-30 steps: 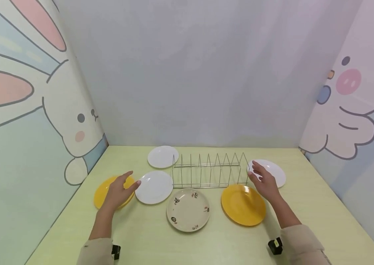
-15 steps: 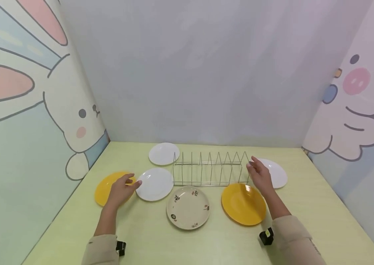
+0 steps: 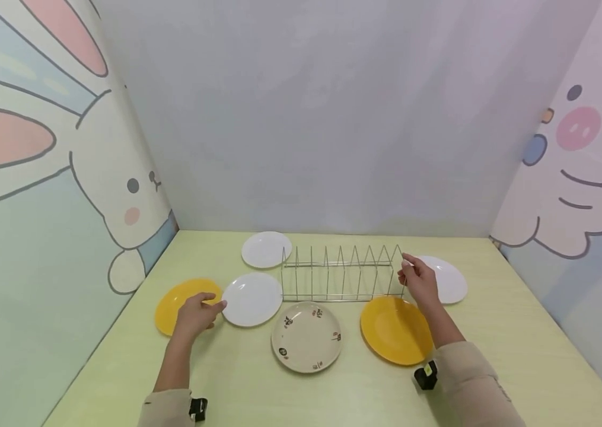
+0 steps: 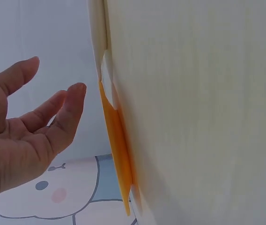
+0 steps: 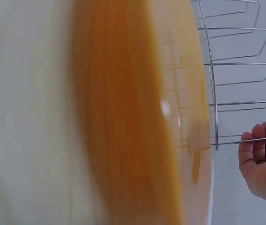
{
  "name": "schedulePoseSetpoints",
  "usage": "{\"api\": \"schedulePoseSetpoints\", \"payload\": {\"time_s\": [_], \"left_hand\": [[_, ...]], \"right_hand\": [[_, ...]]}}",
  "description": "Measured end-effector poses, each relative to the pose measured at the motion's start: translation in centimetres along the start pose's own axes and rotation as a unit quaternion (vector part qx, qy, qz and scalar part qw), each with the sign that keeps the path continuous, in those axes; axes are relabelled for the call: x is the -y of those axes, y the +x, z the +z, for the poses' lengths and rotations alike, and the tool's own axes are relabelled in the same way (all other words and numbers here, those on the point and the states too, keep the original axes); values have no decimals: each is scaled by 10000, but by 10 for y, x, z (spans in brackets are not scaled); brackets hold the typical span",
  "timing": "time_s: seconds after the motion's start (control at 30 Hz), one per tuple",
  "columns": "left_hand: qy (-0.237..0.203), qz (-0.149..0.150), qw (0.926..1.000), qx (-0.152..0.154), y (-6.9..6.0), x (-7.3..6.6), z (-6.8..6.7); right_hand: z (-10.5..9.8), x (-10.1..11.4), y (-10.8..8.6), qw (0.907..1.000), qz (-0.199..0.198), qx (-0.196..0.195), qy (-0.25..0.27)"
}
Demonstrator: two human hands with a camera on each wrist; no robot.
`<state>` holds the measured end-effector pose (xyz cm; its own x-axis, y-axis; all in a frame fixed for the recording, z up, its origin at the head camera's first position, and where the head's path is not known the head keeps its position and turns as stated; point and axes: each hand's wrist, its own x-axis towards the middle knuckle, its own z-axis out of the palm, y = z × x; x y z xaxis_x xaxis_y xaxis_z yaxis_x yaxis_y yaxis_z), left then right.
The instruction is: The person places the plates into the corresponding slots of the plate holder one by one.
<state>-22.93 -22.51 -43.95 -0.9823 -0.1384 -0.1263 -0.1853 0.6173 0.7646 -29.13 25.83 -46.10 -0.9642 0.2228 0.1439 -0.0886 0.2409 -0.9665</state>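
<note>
In the head view, a wire plate rack point(image 3: 333, 300) stands behind a beige patterned plate point(image 3: 306, 338). My right hand point(image 3: 420, 284) pinches the wire at the rack's right end; the right wrist view has its fingers point(image 5: 258, 145) bent around that wire. My left hand point(image 3: 195, 317) hovers over the near right edge of a yellow plate point(image 3: 178, 301), thumb and fingers apart and nothing between them. A white plate point(image 3: 251, 299) lies just right of this hand. Below my right hand is another yellow plate point(image 3: 394, 332).
A second white plate point(image 3: 264, 249) lies at the back left, partly behind the rack's left end. Another white plate point(image 3: 451, 281) is at the right, partly hidden by my right hand. Walls point(image 3: 333, 118) enclose the table's back and both sides.
My right hand has come to the rack's right end and its fingers have closed on the wire. The left hand has shifted slightly right and nearer. The plates and rack look unmoved.
</note>
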Motion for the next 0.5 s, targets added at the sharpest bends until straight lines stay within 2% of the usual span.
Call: {"api": "schedulePoseSetpoints", "payload": {"time_s": [0.1,0.3,0.5], "left_hand": [[-147,-97,9998,16,-1,-2,1],[-270,-346,9985,319,0,-5,4],[-300,-534,9971,451,2,0,8]], "right_hand": [[-1,0,0,10000,26,-34,13],[-4,2,0,9992,290,65,249],[-5,1,-1,9981,444,209,378]]}}
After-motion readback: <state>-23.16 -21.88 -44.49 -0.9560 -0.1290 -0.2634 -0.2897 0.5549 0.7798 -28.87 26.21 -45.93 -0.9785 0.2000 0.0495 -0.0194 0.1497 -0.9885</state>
